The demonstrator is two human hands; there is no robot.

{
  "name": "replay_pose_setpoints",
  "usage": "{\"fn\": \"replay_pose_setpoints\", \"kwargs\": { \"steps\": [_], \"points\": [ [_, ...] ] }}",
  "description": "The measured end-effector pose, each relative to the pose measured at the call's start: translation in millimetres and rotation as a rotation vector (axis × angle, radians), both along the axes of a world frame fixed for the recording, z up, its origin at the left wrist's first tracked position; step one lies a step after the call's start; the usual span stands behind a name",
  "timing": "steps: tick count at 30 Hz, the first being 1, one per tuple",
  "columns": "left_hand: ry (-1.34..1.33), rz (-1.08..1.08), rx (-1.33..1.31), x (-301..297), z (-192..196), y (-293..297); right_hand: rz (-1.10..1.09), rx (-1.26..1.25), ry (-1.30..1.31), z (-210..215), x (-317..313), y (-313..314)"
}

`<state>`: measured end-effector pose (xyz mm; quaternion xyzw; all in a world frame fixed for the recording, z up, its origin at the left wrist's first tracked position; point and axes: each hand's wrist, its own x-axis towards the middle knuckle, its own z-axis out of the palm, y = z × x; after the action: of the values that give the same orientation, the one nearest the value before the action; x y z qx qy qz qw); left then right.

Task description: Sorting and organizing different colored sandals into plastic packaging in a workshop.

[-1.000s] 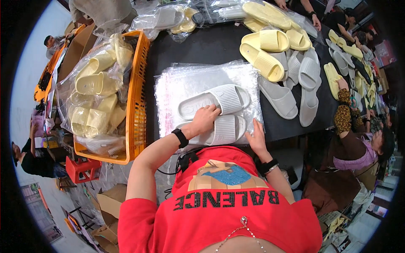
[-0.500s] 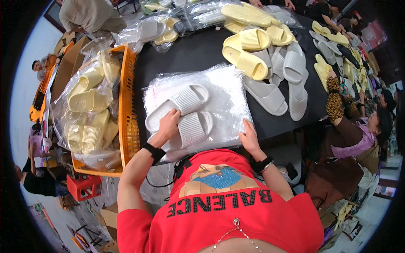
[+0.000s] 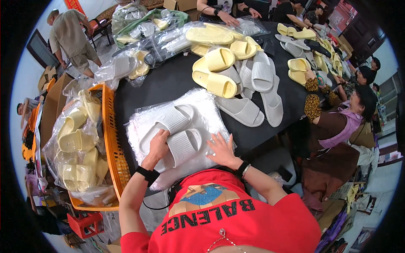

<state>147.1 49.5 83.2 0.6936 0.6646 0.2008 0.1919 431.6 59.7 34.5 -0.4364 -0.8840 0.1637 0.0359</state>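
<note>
A pair of light grey slide slippers (image 3: 184,147) with ribbed straps lies side by side on a stack of clear plastic bags (image 3: 204,105). My left hand (image 3: 157,144) is closed on the inner edges of the pair, where the two slippers meet; its fingertips are partly hidden. To the right of the slippers, my right hand (image 3: 223,151) rests flat on the bags with its fingers spread, holding nothing. A black band circles each wrist.
An orange basket (image 3: 110,139) of bagged yellow slippers (image 3: 76,120) stands at the left. Loose yellow slippers (image 3: 220,59) and grey slippers (image 3: 244,110) lie farther back on the black table (image 3: 166,82). Co-workers sit at the far side and right, one in leopard-print sleeves (image 3: 312,110).
My right hand has moved from the bags' right edge onto their top, fingers now spread. My left hand stays on the slippers. The view has shifted, showing more of the far side.
</note>
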Motion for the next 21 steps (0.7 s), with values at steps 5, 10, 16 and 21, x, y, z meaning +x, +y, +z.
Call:
{"fn": "replay_pose_setpoints", "kwargs": {
  "steps": [5,10,16,21],
  "points": [
    [-0.167,0.105,0.137,6.2,-8.2,16.5,0.038,-0.038,-0.002,-1.5,1.7,-5.9],
    [-0.472,0.238,-0.148,17.5,-16.7,28.1,0.041,-0.082,0.009,-6.4,6.0,-0.5],
    [-0.007,0.019,0.029,26.3,-33.1,25.6,0.047,-0.089,0.039,-14.0,6.4,-0.1],
    [0.118,0.048,0.138,28.0,-50.8,28.5,0.022,-0.116,0.018,-9.0,7.3,0.3]
  ]
}}
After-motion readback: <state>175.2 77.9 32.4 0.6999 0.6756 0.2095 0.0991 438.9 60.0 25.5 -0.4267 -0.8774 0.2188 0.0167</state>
